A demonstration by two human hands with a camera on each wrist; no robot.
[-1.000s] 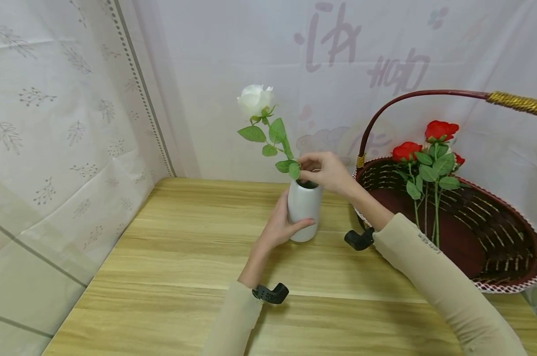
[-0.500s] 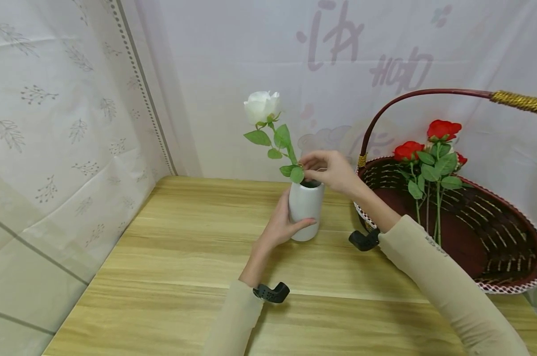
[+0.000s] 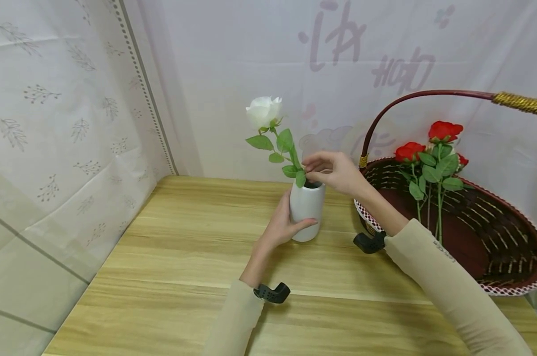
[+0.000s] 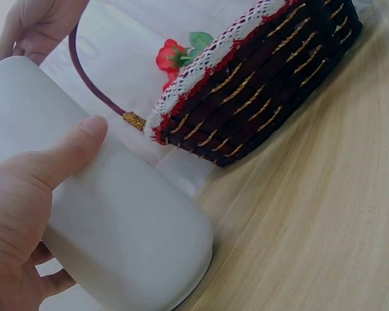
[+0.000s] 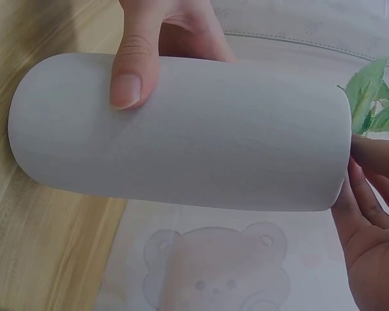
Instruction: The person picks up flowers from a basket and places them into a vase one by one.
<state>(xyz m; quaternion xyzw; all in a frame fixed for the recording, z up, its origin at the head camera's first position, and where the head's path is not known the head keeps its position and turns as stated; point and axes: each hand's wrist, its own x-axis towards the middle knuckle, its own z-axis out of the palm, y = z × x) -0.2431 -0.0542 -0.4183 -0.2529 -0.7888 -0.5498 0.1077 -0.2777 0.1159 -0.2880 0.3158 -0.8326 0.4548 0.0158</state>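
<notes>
While your left hand (image 3: pixel 282 225) gripped the white vase (image 3: pixel 307 210) around its body, thumb across the front, your right hand (image 3: pixel 335 171) pinched the white rose (image 3: pixel 264 111) by its stem right at the vase mouth. Neither hand was free.

Change over the last second: the bloom dropped lower and slid slightly right, and the stem stood more upright. The lowest leaf went from sitting above the rim to overlapping it. Your left-hand grip on the vase did not move. My read: the stem went deeper into the vase, and the rose was close to seated but not released. How far down the stem reached inside I can't tell; the vase is opaque.

Position: vase upright on the wooden table (image 3: pixel 170 277), near the back edge, just left of the wicker basket (image 3: pixel 495 232), not touching it in the head view.

Counts:
- white vases: 1
- white roses: 1, in the vase
- red roses (image 3: pixel 430 143): 2 clear blooms in the basket, with a third partly hidden behind leaves
- baskets: 1, with a looped handle (image 3: pixel 433 93)
- hands: 2, both occupied
</notes>
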